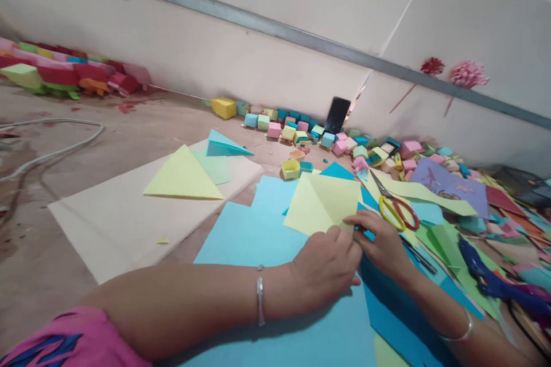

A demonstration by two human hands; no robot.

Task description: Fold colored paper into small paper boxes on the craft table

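Yellow paper (321, 198), one creased sheet, lies atop blue paper (245, 235)! Left hand (327, 261) curls at its near edge; right hand (385, 246), half-bent, meets the corner (can't tell whether either pinches). Best keep edges aligned, press evenly. Counting: one pair of red-and-yellow scissors (388, 198), one phone (337, 114)!

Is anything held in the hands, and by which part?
Creased yellow paper, at its near right corner, by the left hand and right hand; exact grip is partly hidden.

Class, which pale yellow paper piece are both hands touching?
The creased, four-cornered pale yellow paper sheet, touched by the left hand and right hand; the pale yellow paper triangle and long pale yellow paper strip lie apart.
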